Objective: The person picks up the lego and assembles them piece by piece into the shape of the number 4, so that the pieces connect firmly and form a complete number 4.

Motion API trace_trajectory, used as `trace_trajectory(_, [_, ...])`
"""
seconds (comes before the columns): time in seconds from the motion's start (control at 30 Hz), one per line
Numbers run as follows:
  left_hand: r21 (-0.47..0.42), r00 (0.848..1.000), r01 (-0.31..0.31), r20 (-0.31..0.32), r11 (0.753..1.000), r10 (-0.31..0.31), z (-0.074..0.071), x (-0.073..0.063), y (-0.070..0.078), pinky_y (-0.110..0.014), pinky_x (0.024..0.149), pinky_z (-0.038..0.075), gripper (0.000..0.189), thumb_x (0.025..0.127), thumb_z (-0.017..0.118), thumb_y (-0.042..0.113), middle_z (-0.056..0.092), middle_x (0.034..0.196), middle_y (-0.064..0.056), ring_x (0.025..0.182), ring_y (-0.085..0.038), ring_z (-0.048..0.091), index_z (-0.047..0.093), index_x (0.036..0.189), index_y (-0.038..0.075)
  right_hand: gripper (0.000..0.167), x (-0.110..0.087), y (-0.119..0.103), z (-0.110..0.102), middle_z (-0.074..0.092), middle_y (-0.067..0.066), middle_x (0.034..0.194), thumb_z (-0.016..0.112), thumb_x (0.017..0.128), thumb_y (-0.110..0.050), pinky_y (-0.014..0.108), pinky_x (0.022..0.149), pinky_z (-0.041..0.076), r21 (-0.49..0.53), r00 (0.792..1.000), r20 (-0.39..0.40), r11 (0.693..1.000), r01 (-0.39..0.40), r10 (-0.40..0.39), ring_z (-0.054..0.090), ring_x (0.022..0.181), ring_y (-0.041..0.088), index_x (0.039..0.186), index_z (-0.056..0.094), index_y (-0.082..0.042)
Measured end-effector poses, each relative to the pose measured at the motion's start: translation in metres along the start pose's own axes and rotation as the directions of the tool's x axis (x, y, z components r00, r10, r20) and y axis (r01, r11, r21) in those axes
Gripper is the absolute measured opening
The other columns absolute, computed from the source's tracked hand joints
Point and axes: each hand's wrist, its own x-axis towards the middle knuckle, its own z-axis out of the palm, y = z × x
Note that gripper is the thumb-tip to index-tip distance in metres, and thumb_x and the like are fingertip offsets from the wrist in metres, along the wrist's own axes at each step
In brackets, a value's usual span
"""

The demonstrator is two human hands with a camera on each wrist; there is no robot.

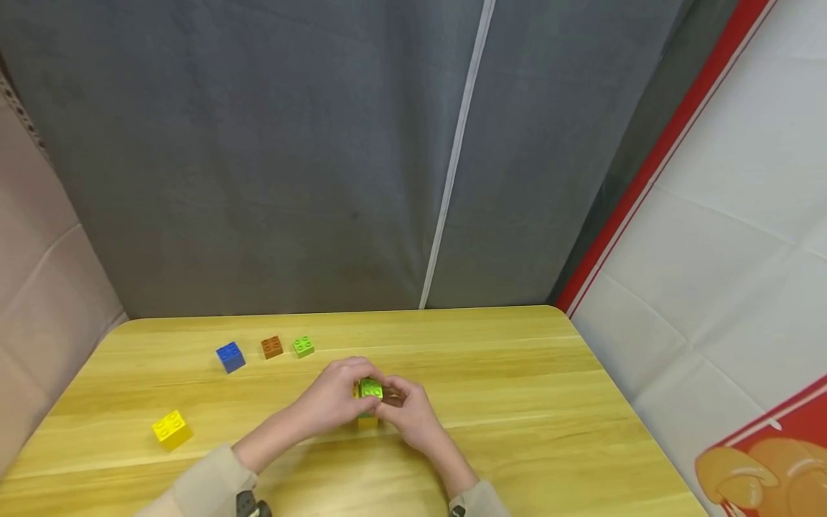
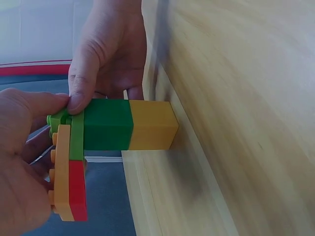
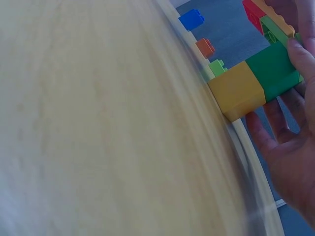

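A stack of toy bricks stands upright on the table between both hands. At its bottom is a yellow-orange brick [image 2: 153,125], with a dark green brick [image 2: 108,124] above it. Thin lime bricks [image 1: 371,388] top the stack, beside an overhanging red brick [image 2: 78,191] and a long orange brick [image 2: 62,172]. My left hand [image 1: 332,395] pinches the upper bricks, its palm facing the orange one. From the other side, my right hand [image 1: 413,416] grips the top with its thumb on the lime brick; its lower fingers curve beside the green brick in the right wrist view.
On the wooden table [image 1: 549,416], a blue brick [image 1: 230,357], a brown-orange brick [image 1: 272,347] and a small lime brick [image 1: 304,347] lie in a row behind the left hand. A yellow brick [image 1: 171,430] sits farther left. A grey curtain [image 1: 258,179] hangs behind the table.
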Motion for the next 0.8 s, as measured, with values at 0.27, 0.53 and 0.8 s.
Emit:
trace_trajectory(0.27, [-0.049, 0.999, 0.041, 0.022, 0.998, -0.04, -0.005, 0.0, 0.002, -0.025, 0.065, 0.052, 0.023, 0.083, 0.083, 0.002, 0.072, 0.102, 0.0, 0.079, -0.009, 0.059, 0.077, 0.104, 0.008, 0.033, 0.0, 0.0, 0.0, 0.068, 0.013, 0.126, 0.073, 0.093, -0.005, 0.03, 0.096, 0.054, -0.003, 1.0, 0.002, 1.0, -0.005, 0.005, 0.064, 0.118, 0.031, 0.126, 0.068, -0.002])
trace_trajectory(0.53, [-0.088, 0.995, 0.074, 0.068, 0.993, -0.069, -0.009, 0.0, 0.0, -0.026, 0.071, 0.053, 0.023, 0.086, 0.081, 0.005, 0.074, 0.107, -0.002, 0.086, -0.012, 0.063, 0.077, 0.108, 0.008, 0.035, 0.001, -0.001, -0.001, 0.068, 0.014, 0.127, 0.073, 0.094, -0.006, 0.029, 0.095, 0.054, 0.005, 1.0, 0.013, 1.0, -0.012, 0.012, 0.064, 0.119, 0.032, 0.128, 0.067, 0.0])
trace_trajectory(0.8, [-0.1, 0.994, 0.083, 0.084, 0.992, -0.075, -0.014, 0.0, -0.003, -0.028, 0.075, 0.055, 0.023, 0.087, 0.081, 0.006, 0.075, 0.109, -0.001, 0.097, -0.017, 0.067, 0.078, 0.109, 0.01, 0.034, 0.0, -0.002, -0.001, 0.067, 0.015, 0.128, 0.075, 0.095, -0.009, 0.03, 0.094, 0.055, 0.037, 0.999, 0.027, 0.999, -0.021, 0.02, 0.064, 0.119, 0.034, 0.127, 0.067, -0.001])
